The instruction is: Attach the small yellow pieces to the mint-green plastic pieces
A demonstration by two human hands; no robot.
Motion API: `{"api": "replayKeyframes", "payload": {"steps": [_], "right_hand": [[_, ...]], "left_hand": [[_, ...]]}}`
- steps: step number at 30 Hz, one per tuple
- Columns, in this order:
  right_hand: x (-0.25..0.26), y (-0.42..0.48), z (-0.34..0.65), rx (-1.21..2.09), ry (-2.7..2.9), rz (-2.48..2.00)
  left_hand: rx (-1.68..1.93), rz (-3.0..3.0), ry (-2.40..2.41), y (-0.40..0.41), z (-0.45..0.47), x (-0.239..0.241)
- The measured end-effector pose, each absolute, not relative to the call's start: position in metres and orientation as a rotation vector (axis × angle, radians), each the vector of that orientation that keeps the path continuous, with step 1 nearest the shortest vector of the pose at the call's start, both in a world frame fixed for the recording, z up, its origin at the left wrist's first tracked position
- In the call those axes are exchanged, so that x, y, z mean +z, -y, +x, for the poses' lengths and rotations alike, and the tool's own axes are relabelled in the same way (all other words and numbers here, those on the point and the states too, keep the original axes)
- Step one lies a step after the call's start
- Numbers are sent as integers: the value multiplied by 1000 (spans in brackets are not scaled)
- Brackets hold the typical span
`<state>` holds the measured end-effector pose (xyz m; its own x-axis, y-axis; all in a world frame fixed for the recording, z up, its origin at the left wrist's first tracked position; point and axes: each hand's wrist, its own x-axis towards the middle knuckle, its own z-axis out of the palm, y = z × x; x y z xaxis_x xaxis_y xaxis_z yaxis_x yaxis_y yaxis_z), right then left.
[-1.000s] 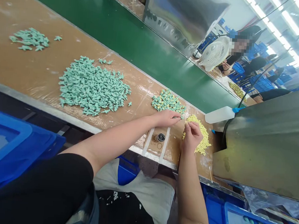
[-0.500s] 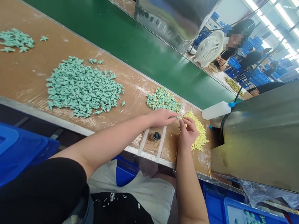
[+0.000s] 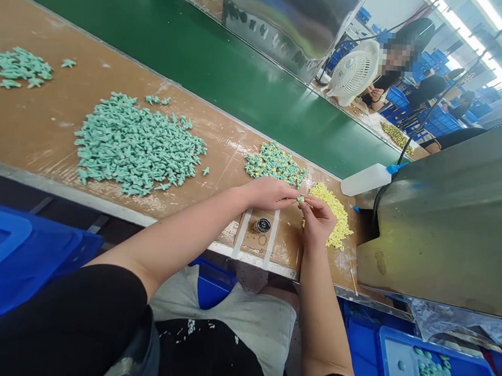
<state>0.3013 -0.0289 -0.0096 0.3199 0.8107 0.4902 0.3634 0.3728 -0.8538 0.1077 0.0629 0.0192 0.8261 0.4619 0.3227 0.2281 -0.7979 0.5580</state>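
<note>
My left hand [image 3: 270, 194] is closed, its fingertips pinching a small green star-shaped piece [image 3: 300, 199]. My right hand [image 3: 319, 222] is closed too and its fingertips meet the same piece; whether they also hold a tiny yellow piece is too small to tell. Just beyond my hands lies a heap of green stars with yellow bits on them [image 3: 274, 164]. Beside my right hand spreads a pile of small yellow pieces [image 3: 339, 220]. A small round pot with a dark top [image 3: 262, 225] stands on a taped patch of the table nearer to me.
A big heap of plain green stars [image 3: 137, 146] lies left, a smaller group [image 3: 21, 67] farther left. The green conveyor belt [image 3: 191, 63] runs behind. A white bottle [image 3: 365, 180] leans by a metal housing [image 3: 446, 224] at right. Across the belt, a person sits near a fan [image 3: 354, 72].
My fingertips have come closer together around the green piece, and the left fingers now stretch out straighter. The camera view has shifted slightly.
</note>
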Motion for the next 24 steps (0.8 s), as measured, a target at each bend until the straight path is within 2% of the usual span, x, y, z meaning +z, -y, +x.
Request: {"api": "replayKeyframes", "payload": {"steps": [9,17,24], "right_hand": [[0,38,313,457,1628,-1195],[-3,39,308,355,1622,-1213],[-5,38,300,400,1531,-1235]], "left_hand": [[651,2751,-398,-64,103,18],[621,2730,-475,-65,104,16],[627,2713,-468,-66,104,16]]}}
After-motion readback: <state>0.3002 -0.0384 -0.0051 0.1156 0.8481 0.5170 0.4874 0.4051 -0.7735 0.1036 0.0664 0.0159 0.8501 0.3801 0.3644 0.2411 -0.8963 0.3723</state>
